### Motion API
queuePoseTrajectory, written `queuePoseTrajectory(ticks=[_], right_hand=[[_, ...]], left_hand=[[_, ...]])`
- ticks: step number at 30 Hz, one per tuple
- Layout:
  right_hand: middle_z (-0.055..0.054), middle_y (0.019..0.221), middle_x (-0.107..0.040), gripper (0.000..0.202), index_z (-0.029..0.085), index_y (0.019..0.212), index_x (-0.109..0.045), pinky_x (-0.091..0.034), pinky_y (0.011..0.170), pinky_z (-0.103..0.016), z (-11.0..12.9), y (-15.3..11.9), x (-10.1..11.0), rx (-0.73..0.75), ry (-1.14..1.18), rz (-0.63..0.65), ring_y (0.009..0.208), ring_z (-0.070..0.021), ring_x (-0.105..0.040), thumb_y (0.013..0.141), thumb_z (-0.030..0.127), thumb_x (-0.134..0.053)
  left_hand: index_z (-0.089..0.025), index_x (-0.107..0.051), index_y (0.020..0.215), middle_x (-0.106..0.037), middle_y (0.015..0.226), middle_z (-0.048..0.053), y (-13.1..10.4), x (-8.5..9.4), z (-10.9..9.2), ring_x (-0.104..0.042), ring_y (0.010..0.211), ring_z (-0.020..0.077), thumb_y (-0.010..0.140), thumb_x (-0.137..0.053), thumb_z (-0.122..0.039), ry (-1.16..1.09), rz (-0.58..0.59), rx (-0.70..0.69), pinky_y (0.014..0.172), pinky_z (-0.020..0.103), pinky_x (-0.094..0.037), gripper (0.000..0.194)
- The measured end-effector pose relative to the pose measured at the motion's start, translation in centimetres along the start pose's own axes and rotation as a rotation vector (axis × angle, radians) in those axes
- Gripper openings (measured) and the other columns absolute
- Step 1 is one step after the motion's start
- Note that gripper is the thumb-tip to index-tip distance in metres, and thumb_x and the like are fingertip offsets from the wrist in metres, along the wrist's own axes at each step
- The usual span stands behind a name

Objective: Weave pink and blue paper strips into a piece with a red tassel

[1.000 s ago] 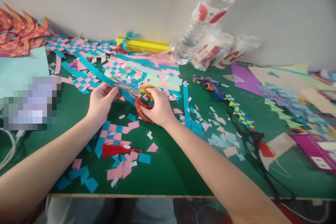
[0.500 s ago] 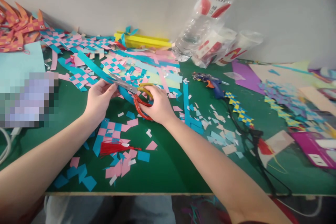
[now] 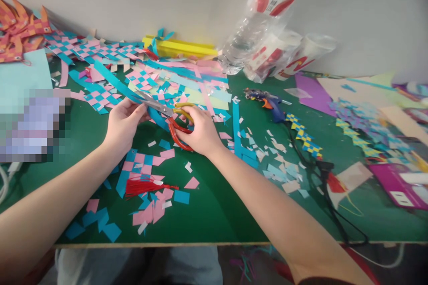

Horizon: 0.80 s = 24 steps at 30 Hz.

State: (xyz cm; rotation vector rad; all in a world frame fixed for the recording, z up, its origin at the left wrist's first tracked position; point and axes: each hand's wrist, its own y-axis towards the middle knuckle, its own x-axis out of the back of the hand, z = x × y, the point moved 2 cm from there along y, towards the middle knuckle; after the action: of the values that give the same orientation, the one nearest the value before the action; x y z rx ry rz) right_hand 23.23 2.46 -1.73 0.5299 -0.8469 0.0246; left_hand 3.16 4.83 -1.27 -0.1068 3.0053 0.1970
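Scissors at a blue paper strip, beyond the red tassel
Past the red tassel (image 3: 142, 186) on the green counter (image 3: 220, 200), the left hand (image 3: 123, 125) pinches the long, narrow blue strip (image 3: 112, 79) between its fingers; it is flat and plain, curving below the scissors (image 3: 163, 109). These have silver blades, one yellow handle and one red, the right hand's (image 3: 201, 130) fingers curled around both. A pink-and-blue woven piece (image 3: 137, 163) touches the tassel.

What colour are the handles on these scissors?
One yellow handle, one red handle; best seen in the head view.
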Motion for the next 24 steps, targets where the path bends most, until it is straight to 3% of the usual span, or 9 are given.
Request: queuePoseTrajectory(ticks=[24], right_hand=[[-0.011, 0.113, -0.069, 0.040, 0.021, 0.112, -0.055, -0.048, 0.088, -0.047, -0.06, 0.02, 0.02, 0.005, 0.002, 0.000, 0.108, -0.0304, -0.063, 0.078, 0.037, -0.068]], left_hand=[[-0.019, -0.068, 0.085, -0.069, 0.080, 0.000, -0.07, -0.04, -0.13, -0.063, 0.065, 0.0103, 0.075, -0.073, -0.028, 0.006, 0.000, -0.004, 0.068, 0.024, -0.059, 0.014]])
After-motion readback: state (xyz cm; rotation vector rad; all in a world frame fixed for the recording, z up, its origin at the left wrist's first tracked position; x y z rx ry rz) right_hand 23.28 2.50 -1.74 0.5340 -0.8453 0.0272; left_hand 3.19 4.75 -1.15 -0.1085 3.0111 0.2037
